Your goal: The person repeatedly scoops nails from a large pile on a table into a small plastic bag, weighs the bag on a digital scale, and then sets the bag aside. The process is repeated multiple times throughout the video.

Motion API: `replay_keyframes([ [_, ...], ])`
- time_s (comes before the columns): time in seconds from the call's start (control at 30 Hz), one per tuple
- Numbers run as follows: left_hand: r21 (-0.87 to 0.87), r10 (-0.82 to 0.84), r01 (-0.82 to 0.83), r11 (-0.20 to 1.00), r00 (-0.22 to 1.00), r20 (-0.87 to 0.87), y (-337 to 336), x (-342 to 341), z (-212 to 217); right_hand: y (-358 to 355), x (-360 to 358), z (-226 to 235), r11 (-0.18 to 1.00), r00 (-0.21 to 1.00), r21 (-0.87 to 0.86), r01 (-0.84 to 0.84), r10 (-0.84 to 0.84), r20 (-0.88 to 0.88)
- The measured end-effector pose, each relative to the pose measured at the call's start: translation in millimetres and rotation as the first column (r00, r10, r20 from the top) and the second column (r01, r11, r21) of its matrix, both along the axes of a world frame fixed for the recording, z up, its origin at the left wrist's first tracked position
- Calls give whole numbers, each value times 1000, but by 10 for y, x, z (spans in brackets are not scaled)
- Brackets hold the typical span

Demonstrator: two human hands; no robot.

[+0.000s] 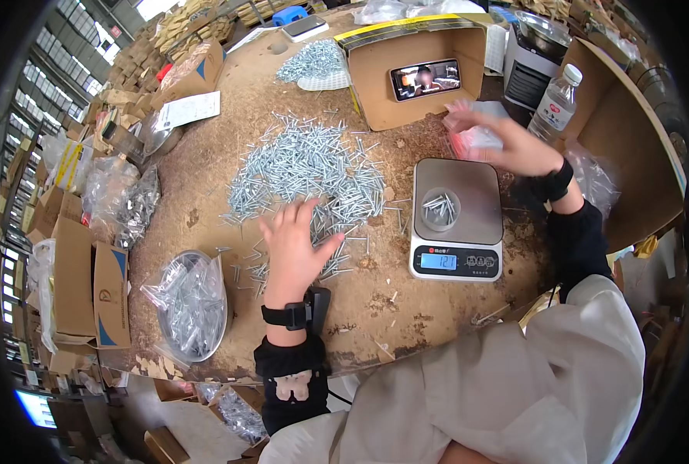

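Note:
A heap of silvery screws (306,170) spreads over the worn wooden table. My left hand (294,247) is over its near edge, fingers spread, nothing visible in them. To the right, my right hand (518,145) reaches over small clear plastic bags (474,138) with red edges. Its fingers and thumb are apart but blurred; whether they touch a bag is unclear. Below that hand stands a digital scale (480,209) with a lit display. On its metal plate sits a small translucent cup (440,221) holding several screws.
An open cardboard box (371,85) with a phone (426,80) leaning inside stands at the back. A water bottle (557,104) is at right. At left are a metal bowl (225,309) of bagged hardware and cardboard cartons (112,294). More screws (313,60) lie at the back.

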State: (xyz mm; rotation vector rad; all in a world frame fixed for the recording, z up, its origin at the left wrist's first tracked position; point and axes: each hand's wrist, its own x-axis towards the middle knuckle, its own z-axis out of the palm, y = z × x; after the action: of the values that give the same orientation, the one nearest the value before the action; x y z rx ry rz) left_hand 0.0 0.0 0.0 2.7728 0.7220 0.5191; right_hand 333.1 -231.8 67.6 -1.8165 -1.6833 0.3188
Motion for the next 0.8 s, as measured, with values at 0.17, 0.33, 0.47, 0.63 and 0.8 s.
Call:
replay_keyframes([
  [0.17, -19, 122, -126, 992, 983, -137, -167, 23, 32, -318, 650, -717, 949, 830, 22, 314, -286, 479],
  [0.33, 4, 130, -132, 991, 968, -216, -206, 62, 1, -226, 742, -969, 902, 856, -182, 392, -284, 432],
  [0.47, 25, 110, -107, 994, 974, -198, -183, 70, -8, -230, 775, -867, 919, 877, -161, 359, -273, 397],
  [0.63, -63, 94, -102, 993, 988, -121, -107, 80, 79, -300, 726, -873, 916, 862, -99, 388, -322, 391],
  [0.8, -413, 150, -12, 911, 941, 303, -338, 186, 260, -352, 662, -897, 935, 880, -72, 347, -299, 370],
])
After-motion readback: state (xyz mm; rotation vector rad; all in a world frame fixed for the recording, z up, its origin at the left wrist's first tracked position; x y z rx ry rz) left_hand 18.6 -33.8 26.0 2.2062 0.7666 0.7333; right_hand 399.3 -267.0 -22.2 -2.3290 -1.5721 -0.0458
